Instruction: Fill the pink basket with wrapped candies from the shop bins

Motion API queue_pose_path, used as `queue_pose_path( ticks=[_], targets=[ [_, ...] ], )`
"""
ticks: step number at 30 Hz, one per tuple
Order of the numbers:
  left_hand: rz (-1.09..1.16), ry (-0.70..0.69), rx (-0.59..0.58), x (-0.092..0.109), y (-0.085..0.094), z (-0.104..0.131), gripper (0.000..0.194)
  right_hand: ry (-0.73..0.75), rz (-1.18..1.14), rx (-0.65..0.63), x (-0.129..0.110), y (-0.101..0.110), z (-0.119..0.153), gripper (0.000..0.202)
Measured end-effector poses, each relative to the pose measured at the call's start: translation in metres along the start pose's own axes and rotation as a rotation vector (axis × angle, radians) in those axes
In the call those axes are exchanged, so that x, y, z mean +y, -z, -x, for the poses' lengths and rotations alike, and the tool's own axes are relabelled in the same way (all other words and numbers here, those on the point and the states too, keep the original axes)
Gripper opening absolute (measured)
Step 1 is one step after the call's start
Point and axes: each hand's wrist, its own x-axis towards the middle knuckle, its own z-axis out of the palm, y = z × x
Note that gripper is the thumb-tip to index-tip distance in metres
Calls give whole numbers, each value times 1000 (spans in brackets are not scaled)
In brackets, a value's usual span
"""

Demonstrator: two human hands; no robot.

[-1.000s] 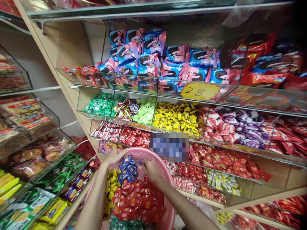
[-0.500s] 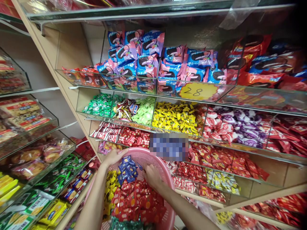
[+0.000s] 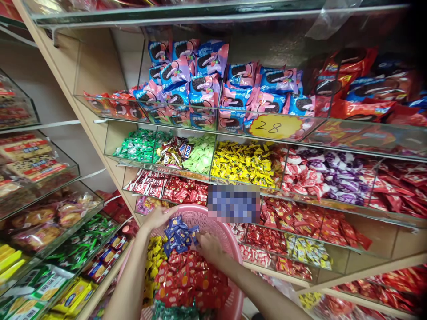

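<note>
A pink plastic basket [image 3: 233, 240] stands below the shelves, with wrapped sweets inside. My left hand [image 3: 159, 218] is closed over its far left rim. Inside the basket, my right hand [image 3: 210, 246] has its fingers curled beside the small blue packets [image 3: 180, 235]. One blue packet lies right at its fingertips; whether they hold it is hidden. Red packets [image 3: 190, 278] fill the middle of the basket, below my right hand. Yellow-wrapped sweets [image 3: 154, 260] lie along the left side, and dark green ones [image 3: 173, 311] show at the near edge.
Clear-fronted shelf bins rise ahead, with blue-and-pink cookie packs [image 3: 176, 73], yellow sweets [image 3: 245, 162] and green sweets [image 3: 135, 146]. A yellow price tag [image 3: 275, 127] reads 28. A blurred blue sign [image 3: 233, 203] overhangs the basket's far rim. Another rack [image 3: 66, 178] stands at left.
My right hand has shifted slightly inside the basket, and a blue packet now shows more clearly at its fingertips. My left hand stays on the rim. The view has moved a little.
</note>
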Motion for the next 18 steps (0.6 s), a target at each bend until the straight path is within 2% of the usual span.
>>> queue_pose_path(
  ticks=[3, 8, 11, 18],
  targets=[
    [5, 4, -6, -4, 1, 0, 53, 8, -20, 3, 6, -4, -1, 20],
    [-5, 10, -20, -9, 0, -2, 50, -85, -21, 64, 13, -7, -7, 27],
    [-25, -5, -8, -7, -1, -4, 52, -127, -26, 37, 15, -10, -10, 26],
    [-29, 7, -24, -5, -2, -5, 53, -103, -75, -30, 12, -11, -16, 29]
  ],
)
